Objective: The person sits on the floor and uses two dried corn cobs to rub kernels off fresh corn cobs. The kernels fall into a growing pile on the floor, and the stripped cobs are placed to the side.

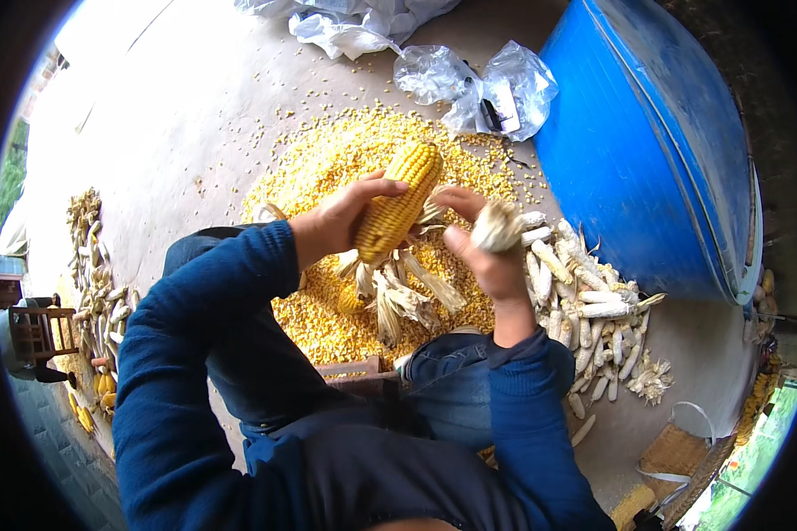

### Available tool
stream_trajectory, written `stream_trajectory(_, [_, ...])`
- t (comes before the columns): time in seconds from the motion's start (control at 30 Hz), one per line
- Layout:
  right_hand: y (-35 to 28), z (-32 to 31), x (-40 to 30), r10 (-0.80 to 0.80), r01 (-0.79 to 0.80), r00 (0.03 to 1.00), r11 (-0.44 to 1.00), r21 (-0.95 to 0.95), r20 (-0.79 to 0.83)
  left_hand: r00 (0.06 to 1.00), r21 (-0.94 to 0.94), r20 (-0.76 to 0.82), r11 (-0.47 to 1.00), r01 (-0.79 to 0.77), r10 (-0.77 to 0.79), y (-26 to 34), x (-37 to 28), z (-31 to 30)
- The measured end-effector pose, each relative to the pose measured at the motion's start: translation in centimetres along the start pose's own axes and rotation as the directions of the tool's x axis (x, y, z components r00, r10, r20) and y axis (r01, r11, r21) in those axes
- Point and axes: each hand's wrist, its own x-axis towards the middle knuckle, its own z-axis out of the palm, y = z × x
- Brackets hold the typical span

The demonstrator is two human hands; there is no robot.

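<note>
My left hand (335, 222) grips a yellow corn cob (402, 202), still full of kernels and tilted up to the right. My right hand (488, 255) is just right of the cob, thumb and fingers bent and somewhat blurred. A pale tuft of dry corn husk (498, 227) overlaps that hand; whether the fingers hold it is unclear. Below the cob, dry husk leaves (405, 302) lie on a wide heap of loose corn kernels (319, 159). Another yellow cob (351, 300) sits partly buried among the kernels.
Stripped corn cobs (591, 308) are piled on the right, beside a large blue plastic container (624, 152). Clear plastic bags (505, 89) and white sacking (352, 26) lie beyond the kernels. More cobs (99, 285) line the left. A woven basket (674, 455) stands at lower right.
</note>
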Motion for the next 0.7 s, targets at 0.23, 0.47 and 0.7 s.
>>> stream_trajectory(0.23, [0.6, -2.5, 1.4, 0.172, -0.083, 0.962, 0.924, 0.374, -0.213, 0.992, 0.218, 0.113, 0.973, -0.07, 0.046, 0.8, -1.6, 1.7])
stream_trajectory(0.47, [-0.1, 0.0, 1.9, -0.04, -0.018, 0.987, 0.936, 0.351, 0.156, 0.955, 0.213, 0.261, 0.973, 0.087, -0.142, 0.0, -1.4, 1.8])
stream_trajectory(0.7, [2.9, 3.4, 1.9, 0.324, -0.22, 0.936, 0.845, 0.487, -0.138, 0.985, 0.551, -0.063, 0.817, 0.169, -0.161, -0.3, -1.4, 2.6])
